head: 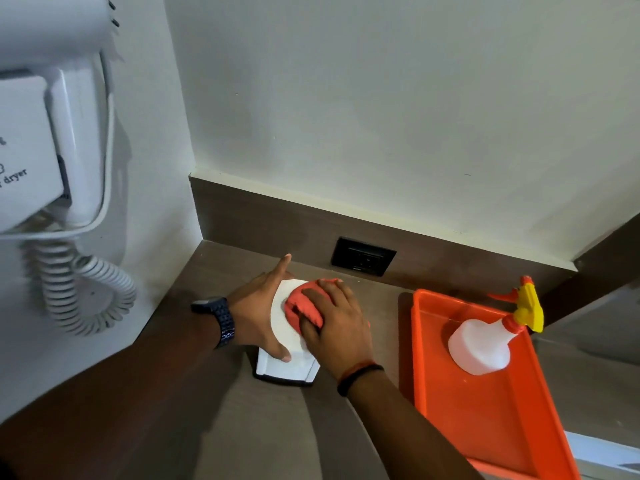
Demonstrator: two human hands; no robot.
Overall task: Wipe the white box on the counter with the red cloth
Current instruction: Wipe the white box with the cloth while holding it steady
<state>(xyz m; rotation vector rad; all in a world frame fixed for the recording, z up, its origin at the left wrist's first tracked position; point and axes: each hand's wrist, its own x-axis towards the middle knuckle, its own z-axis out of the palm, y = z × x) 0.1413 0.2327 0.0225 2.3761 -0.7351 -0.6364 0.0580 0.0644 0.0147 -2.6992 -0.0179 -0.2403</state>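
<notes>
A white box (281, 327) stands on the brown counter (214, 427) near the back left corner. My left hand (258, 306) grips its left side, thumb on the front face and index finger pointing toward the wall. The red cloth (304, 306) is bunched on top of the box. My right hand (337, 327) presses down on the cloth with the fingers curled over it. The box's right side is hidden under that hand.
An orange tray (491, 420) lies to the right, holding a white spray bottle (481, 344) with a yellow and orange nozzle. A black wall socket (363, 256) sits behind the box. A white hair dryer (52, 140) with a coiled cord hangs on the left wall.
</notes>
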